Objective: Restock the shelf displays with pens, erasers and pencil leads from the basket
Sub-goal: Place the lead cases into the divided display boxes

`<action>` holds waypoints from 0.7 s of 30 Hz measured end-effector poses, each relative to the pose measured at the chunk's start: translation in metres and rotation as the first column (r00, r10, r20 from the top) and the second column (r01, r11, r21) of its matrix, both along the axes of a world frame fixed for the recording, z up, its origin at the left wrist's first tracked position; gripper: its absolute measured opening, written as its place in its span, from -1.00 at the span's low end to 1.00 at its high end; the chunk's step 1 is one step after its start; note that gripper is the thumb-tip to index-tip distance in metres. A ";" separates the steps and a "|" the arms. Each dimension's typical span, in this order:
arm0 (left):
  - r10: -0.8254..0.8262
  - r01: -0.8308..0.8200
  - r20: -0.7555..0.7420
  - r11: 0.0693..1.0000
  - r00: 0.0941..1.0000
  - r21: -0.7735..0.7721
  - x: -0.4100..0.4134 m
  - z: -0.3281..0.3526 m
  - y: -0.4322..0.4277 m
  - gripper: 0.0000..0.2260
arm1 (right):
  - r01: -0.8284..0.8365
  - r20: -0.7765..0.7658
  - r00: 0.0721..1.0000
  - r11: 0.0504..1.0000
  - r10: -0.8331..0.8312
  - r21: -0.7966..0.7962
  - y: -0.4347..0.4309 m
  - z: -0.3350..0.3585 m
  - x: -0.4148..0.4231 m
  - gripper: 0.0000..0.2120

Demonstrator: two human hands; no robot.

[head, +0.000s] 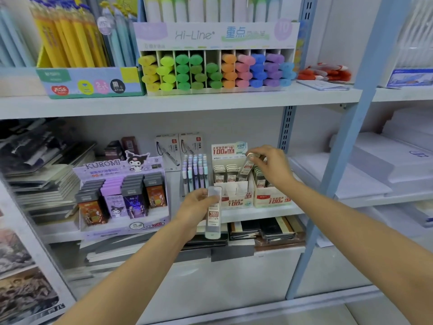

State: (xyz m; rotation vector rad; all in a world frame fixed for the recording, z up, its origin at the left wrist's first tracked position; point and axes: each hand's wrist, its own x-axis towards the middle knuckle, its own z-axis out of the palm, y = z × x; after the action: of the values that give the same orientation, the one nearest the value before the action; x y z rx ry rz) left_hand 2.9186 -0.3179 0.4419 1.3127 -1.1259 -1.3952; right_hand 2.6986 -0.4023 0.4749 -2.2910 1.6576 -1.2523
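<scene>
Two pencil-lead cases are in hand in the head view. The left hand (195, 205) wraps its fingers and thumb round a clear lead case (213, 212), held upright just in front of the middle shelf (269, 213). The right hand (271, 167) pinches a second lead case (247, 166) by its top end between thumb and fingertips. This case is tilted, and its lower end reaches down among the cases standing in the back row of the left display box (236, 200). Just beside that box, on its right, sits a second display box (273, 200) with more cases, partly hidden by the right wrist. To the left of the boxes stands a rack of pastel pens (195, 170), and further left a purple Kuromi display (121, 191). On the shelf above, a highlighter display (215, 69) holds rows of coloured caps.
</scene>
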 end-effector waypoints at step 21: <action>0.121 -0.130 -0.087 0.986 0.989 -0.107 0.011 -0.011 -0.016 -0.86 | 0.061 -0.217 0.974 0.997 -0.068 -0.039 -0.029 -0.020 0.011 -0.71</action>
State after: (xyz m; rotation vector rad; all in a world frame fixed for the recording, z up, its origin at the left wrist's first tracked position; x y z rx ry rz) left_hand 2.9298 -0.3338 0.4305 1.2157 -1.0347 -1.2623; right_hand 2.7092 -0.4311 0.4546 -2.4922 1.8054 -1.0779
